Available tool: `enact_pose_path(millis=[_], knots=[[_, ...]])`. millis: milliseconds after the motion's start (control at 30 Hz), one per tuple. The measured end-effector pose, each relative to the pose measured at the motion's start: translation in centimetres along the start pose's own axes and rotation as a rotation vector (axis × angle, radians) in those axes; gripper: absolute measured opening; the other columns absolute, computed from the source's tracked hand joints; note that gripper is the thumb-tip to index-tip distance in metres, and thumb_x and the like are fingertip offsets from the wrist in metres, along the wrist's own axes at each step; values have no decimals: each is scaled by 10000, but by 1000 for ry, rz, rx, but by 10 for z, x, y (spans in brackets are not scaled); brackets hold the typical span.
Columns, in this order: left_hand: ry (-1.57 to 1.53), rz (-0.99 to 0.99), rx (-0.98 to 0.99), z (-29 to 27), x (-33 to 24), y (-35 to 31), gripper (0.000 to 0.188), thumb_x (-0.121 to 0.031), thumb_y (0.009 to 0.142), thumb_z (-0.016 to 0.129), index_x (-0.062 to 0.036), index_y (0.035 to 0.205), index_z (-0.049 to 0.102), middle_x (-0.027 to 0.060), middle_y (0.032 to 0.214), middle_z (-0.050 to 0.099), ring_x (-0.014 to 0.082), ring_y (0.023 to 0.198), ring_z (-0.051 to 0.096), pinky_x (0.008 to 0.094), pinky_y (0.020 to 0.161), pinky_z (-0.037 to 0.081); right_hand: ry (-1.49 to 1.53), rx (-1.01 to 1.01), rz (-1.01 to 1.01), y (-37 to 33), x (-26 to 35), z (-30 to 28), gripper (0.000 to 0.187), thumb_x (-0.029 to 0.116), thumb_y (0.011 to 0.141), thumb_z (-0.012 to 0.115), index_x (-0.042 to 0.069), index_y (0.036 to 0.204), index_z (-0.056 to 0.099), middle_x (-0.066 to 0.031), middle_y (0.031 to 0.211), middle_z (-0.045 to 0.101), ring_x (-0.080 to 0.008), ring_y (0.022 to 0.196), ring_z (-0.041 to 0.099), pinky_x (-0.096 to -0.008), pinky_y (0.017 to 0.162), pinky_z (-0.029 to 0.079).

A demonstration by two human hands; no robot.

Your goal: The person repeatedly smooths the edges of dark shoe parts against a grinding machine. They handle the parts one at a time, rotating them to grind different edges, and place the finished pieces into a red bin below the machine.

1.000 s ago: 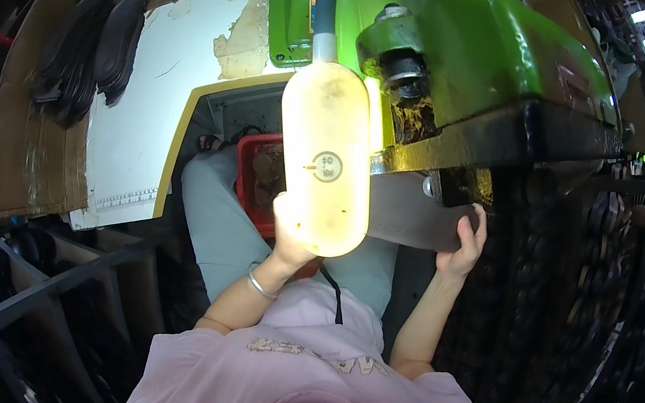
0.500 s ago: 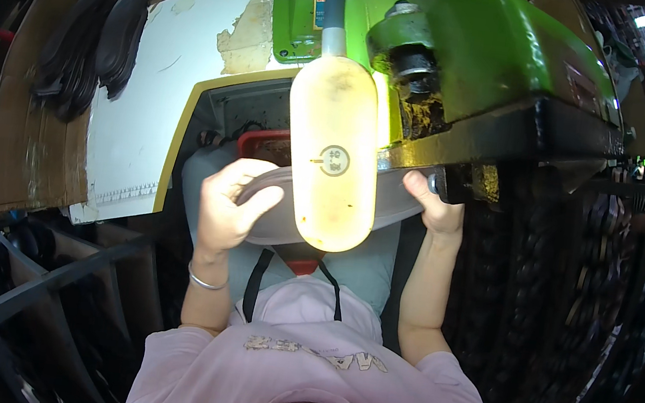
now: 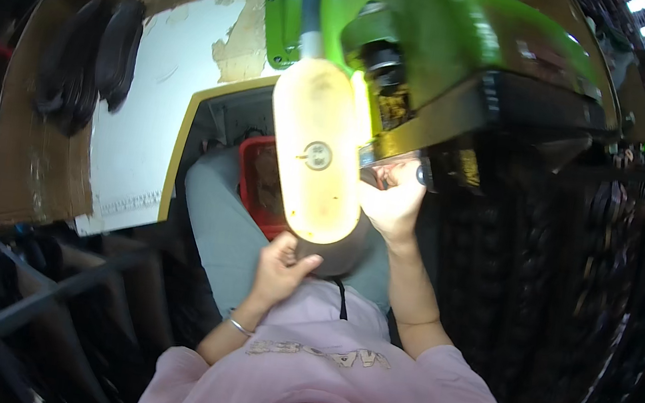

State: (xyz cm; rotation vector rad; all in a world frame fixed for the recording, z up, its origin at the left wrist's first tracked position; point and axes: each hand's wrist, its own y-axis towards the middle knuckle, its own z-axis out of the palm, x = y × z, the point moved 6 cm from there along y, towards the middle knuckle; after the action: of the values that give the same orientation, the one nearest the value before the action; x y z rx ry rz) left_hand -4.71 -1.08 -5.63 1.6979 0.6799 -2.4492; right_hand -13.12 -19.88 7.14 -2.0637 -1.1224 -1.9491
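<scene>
A grey-brown shoe sole [image 3: 332,257] hangs over my lap below the machine, its middle hidden behind the glowing lamp. My left hand [image 3: 282,267] pinches its near end, thumb lying on top and fingers curled at the edge. Up at the machine's working end, my right hand [image 3: 391,203] is closed round the far part of the sole, close to a round dark knob [image 3: 425,171]. The lamp and glare cover some of the right fingers. The green machine [image 3: 472,34] stands directly above that hand.
An oval lamp [image 3: 311,200] blocks the centre. Stacked dark soles [image 3: 119,56] lie at the left on a white table [image 3: 165,73] with a yellow edge, beside cardboard [image 3: 38,158]. A red bin [image 3: 250,168] sits beyond my knees. Racks of dark items flank both sides.
My left hand has come down and right, toward my body, with the sole's near end. My right hand has shifted slightly left. The sole has turned lengthwise, and the red bin shows more.
</scene>
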Motion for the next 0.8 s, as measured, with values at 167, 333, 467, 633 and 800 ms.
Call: enact_pose_path(millis=[167, 333, 467, 633, 800], knots=[[415, 437, -79, -35, -85, 44, 391, -65, 828, 685, 20, 1177, 530, 117, 1121, 607, 165, 907, 597, 292, 837, 476, -232, -204, 359, -16, 31, -109, 401, 18, 764, 723, 37, 1133, 569, -29, 784, 639, -71, 661, 581, -215, 608, 453], [1328, 856, -854, -226, -192, 128, 528, -228, 839, 688, 7, 1268, 489, 180, 1269, 519, 332, 1199, 467, 442, 997, 364, 76, -965, 106, -36, 34, -232, 369, 63, 908, 540, 8, 1267, 478, -130, 914, 629, -131, 517, 584, -216, 401, 467], [1589, 263, -1331, -330, -228, 194, 646, -545, 813, 620, -249, 1362, 451, 174, 1405, 393, 402, 1288, 333, 554, 999, 327, 119, -1014, 218, 12, -62, -226, 563, 30, 901, 538, 21, 1388, 255, -196, 993, 564, -213, 602, 642, -292, 479, 548], [1580, -114, -1277, -340, -229, 218, 685, -613, 777, 610, -364, 1384, 408, 130, 1469, 314, 424, 1245, 397, 539, 957, 386, -80, -1012, 496, 20, -154, -225, 623, 115, 888, 601, 34, 1399, 254, -147, 883, 559, -169, 503, 558, -294, 375, 497], [1305, 35, -1236, -395, -249, 170, 524, -490, 703, 740, -329, 1189, 631, 129, 1215, 602, 357, 1035, 599, 504, 864, 470, -201, -857, 734, 17, -137, -200, 732, 340, 836, 656, 88, 1415, 286, -139, 947, 590, -173, 477, 547, -297, 377, 497]])
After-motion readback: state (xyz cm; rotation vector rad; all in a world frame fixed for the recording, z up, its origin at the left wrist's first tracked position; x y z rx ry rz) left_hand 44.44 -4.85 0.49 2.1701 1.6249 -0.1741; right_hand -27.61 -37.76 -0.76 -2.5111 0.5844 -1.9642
